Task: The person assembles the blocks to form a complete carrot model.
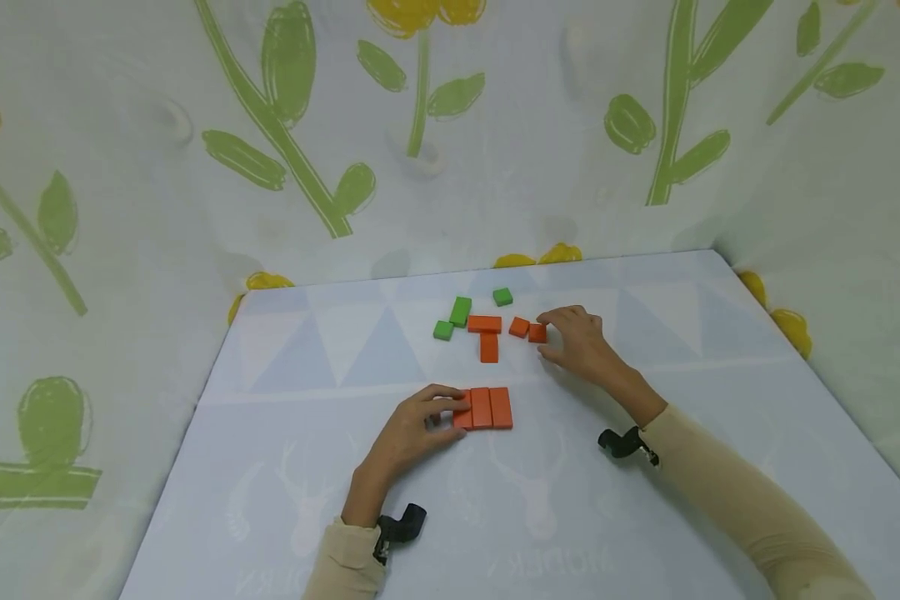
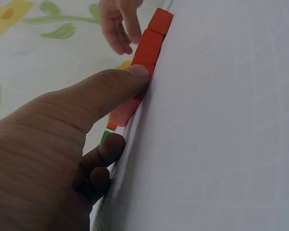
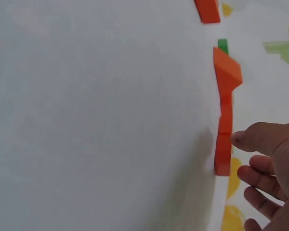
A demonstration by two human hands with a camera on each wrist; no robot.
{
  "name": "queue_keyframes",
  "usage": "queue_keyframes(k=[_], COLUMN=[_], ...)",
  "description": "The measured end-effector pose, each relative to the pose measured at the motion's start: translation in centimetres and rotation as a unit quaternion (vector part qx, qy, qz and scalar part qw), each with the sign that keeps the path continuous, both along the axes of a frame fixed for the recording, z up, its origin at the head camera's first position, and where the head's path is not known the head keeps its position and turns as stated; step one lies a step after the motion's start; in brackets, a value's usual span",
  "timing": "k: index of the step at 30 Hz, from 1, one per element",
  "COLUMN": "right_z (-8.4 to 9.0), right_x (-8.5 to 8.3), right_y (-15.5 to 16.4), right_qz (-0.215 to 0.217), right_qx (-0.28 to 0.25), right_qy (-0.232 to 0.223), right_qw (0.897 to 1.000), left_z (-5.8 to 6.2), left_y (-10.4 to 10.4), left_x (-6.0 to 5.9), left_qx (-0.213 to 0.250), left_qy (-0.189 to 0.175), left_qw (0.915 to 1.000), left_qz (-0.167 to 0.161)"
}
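Note:
Three orange-red rectangular blocks lie side by side in a row on the table. My left hand (image 1: 412, 425) grips the leftmost block (image 1: 462, 419), thumb at its near end and a finger over its top. The middle block (image 1: 481, 408) and right block (image 1: 501, 407) adjoin it. In the left wrist view the thumb hides part of the row. Farther back, my right hand (image 1: 579, 342) has its thumb and finger spread about a small orange block (image 1: 537, 333); a grip does not show. Another small orange block (image 1: 519, 327) touches that one's left side.
An orange block (image 1: 484, 324) lies crosswise above an upright-lying orange block (image 1: 489, 348). Left of them are a green rectangular block (image 1: 461, 312) and a small green block (image 1: 443, 331). Another small green block (image 1: 502, 297) lies farther back. The patterned table (image 1: 270, 467) meets a flowered curtain (image 1: 495, 200).

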State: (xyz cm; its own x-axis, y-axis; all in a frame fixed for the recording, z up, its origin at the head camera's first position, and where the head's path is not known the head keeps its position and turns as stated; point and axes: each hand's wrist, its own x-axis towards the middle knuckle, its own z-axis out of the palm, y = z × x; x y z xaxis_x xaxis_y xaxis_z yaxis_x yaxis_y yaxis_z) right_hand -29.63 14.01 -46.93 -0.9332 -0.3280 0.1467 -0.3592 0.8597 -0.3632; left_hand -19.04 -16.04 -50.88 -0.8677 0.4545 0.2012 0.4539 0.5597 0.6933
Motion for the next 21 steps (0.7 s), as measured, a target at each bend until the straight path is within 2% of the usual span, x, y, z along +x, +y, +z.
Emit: queue_keyframes(k=[5, 13, 17, 21], right_z=[-0.2, -0.4, -0.2, 0.7], right_x=[-1.1, -1.6, -1.2, 0.2], right_y=[0.5, 0.4, 0.4, 0.4], right_qz=[-0.006, 0.001, 0.002, 0.015], right_qx=[0.010, -0.005, -0.009, -0.031], right_qy=[-0.015, -0.015, -0.014, -0.005], right_qw=[1.000, 1.000, 1.000, 0.999], left_z=[-0.2, 0.1, 0.1, 0.1], left_y=[0.1, 0.0, 0.0, -0.1], left_x=[0.0, 0.0, 0.0, 0.0], left_qx=[-0.002, -0.014, -0.013, -0.007], left_qy=[-0.015, 0.005, 0.005, 0.009], left_qw=[0.9999, 0.9999, 0.9999, 0.9999], left_qz=[0.001, 0.002, 0.002, -0.003])
